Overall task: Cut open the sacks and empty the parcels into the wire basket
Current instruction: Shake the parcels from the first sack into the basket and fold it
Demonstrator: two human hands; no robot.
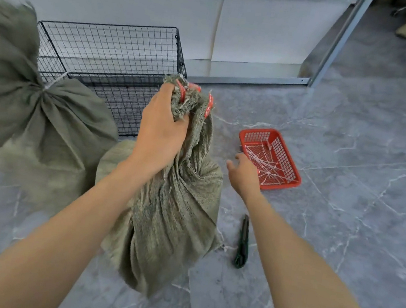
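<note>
Left hand (159,132) grips the neck of the sack (173,207), which stands upright, neck uppermost. Right hand (245,171), open and empty, hovers beside the red tray (288,163).

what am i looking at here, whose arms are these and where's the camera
There is no machine here. One camera is worn on a person's head and looks down, so the two bare arms are the wearer's own.

The left hand grips the bunched neck of a green woven sack and holds it up off the grey floor. The right hand is open and empty, reaching over the edge of a small red tray that holds white cut ties. A dark knife lies on the floor by the right forearm.

Behind the sack stands a black wire basket; no parcels show in it. To the left sits another sack, tied shut.
</note>
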